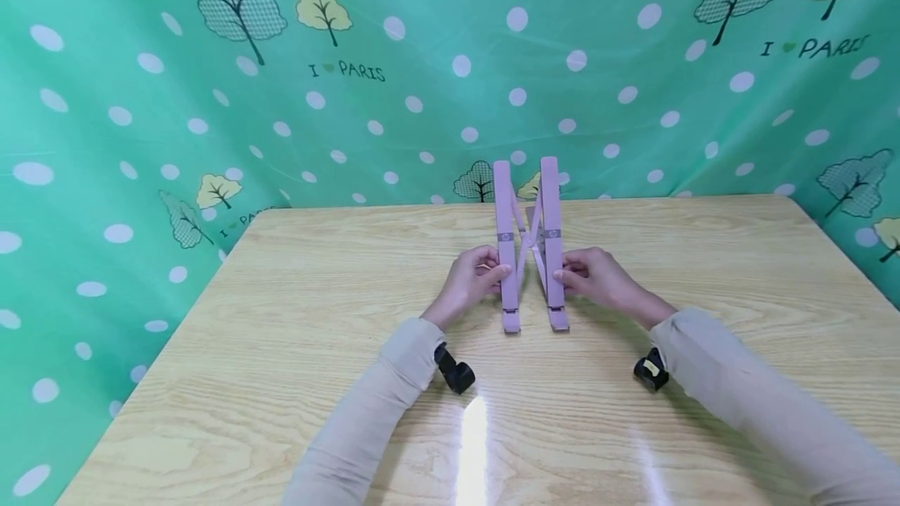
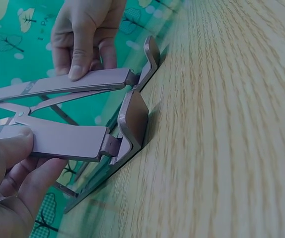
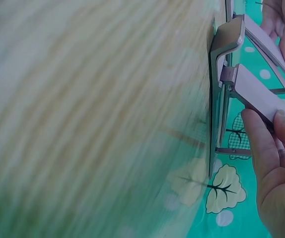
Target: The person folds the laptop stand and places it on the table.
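Note:
A pinkish-purple folding laptop stand [image 1: 508, 209] stands raised on the wooden table, its two long arms slanting upward and joined by crossed struts. My left hand [image 1: 474, 278] pinches the left arm near its lower end, thumb on top and fingers beneath. On the other side, my right hand [image 1: 598, 278] grips the right arm the same way. In the left wrist view, the upturned front lip [image 2: 134, 119] sits at the low end of the near arm, close over the tabletop. The right wrist view shows the hinge and base rail [image 3: 214, 119] below the right arm.
The wooden table [image 1: 281, 350] extends around the stand, with bright light reflections near its front. Behind and to the left hangs a green polka-dot cloth [image 1: 394, 84] printed with trees. Black wrist cameras [image 1: 455, 369] are strapped at both cuffs.

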{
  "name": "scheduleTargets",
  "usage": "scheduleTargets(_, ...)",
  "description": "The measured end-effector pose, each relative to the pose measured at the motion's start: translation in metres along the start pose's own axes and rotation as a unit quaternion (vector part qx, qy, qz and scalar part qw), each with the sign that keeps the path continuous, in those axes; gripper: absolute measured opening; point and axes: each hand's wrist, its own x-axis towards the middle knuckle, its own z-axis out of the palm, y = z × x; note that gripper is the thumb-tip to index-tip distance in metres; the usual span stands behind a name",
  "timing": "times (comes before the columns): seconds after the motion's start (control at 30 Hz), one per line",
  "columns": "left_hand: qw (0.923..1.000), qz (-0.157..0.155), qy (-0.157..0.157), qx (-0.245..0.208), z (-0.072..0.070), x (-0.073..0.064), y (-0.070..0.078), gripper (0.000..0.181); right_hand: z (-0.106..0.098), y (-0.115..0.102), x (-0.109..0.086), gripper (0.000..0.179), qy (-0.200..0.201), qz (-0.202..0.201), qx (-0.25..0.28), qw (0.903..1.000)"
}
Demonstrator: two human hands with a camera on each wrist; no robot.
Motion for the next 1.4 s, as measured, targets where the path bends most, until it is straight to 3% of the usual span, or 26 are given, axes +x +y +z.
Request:
scheduleTargets(0.4, 0.9999, 0.003, -0.008, 0.01, 0.01, 0.004, 0.003, 0.009, 0.005, 0.0, 0.003, 0.013, 0.003, 0.009, -0.012, 0.9999)
scheduleTargets(0.83, 0.9993, 0.007, -0.012, 0.035, 0.016, 0.008, 0.006, 0.009, 0.008, -0.002, 0.003, 0.013, 0.019, -0.009, -0.039, 0.999)
scheduleTargets(1.13, 0.9977, -0.009, -0.011, 0.067, 0.02, 0.009, 0.009, 0.008, 0.013, -0.003, 0.004, 0.024, 0.021, -0.002, -0.032, 0.9993)
scheduleTargets(1.4, 0.9967, -0.002, -0.006, 0.081, 0.023, 0.01, 0.01, 0.01, 0.017, -0.005, 0.006, 0.012, 0.051, -0.043, -0.066, 0.9956)
